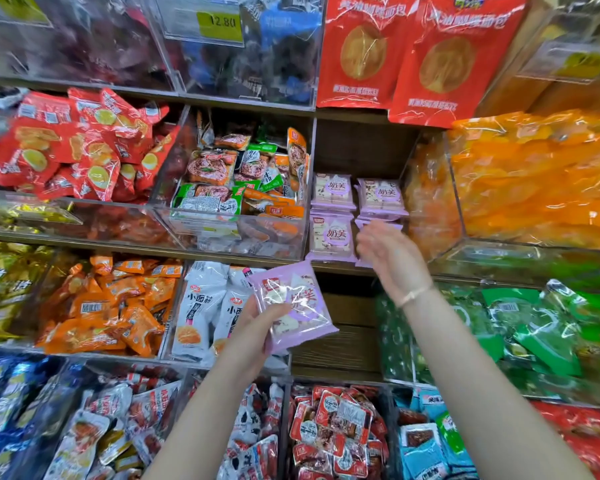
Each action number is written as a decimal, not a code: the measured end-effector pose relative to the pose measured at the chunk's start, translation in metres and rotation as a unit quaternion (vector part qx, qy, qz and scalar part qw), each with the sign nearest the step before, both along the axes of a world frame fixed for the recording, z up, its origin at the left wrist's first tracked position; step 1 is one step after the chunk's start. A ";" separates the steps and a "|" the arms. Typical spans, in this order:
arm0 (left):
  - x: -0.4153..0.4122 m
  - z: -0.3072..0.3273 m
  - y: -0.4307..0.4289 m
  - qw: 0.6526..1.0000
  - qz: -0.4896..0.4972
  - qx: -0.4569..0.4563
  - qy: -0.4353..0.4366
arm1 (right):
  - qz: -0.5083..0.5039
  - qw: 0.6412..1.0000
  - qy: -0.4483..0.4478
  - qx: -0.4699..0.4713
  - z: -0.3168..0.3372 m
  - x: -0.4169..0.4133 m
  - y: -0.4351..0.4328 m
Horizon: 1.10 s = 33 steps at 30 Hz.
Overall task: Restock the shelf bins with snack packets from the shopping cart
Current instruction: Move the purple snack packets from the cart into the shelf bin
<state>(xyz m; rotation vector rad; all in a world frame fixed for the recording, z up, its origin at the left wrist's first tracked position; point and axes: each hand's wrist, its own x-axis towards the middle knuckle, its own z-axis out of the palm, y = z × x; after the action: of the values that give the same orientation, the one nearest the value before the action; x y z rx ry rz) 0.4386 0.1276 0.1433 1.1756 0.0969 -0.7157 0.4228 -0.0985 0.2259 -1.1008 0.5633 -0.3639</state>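
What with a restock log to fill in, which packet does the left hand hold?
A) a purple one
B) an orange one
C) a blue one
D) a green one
A: the left hand grips a purple packet, its thumb across the front, matching the purple stack on the shelf just above.

Wooden shelf, tiered, lined with clear bins.
On the middle tier of the shelf [357,147], left to right: a bin [236,233] row with red packets [77,147] and green and orange packets [229,181], then a binless bay with lilac packets [331,233] stacked two by two on the board, then orange bags [534,181].
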 end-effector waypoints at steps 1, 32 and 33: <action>-0.003 0.001 -0.002 1.000 -0.003 -0.001 0.002 | 0.042 0.995 0.017 -0.085 -0.005 -0.020 0.015; -0.004 0.015 0.030 0.997 0.048 0.056 0.019 | 0.000 0.929 0.209 -0.306 -0.017 0.041 0.008; -0.004 0.014 0.030 0.997 0.049 0.053 0.016 | 0.025 0.889 0.239 -0.391 -0.017 0.044 0.009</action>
<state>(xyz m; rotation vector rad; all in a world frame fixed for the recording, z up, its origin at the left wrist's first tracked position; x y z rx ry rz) 0.4348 0.1574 0.1571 1.2527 0.2200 -0.6488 0.4670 -0.0894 0.2085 -2.0145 0.8541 -0.2740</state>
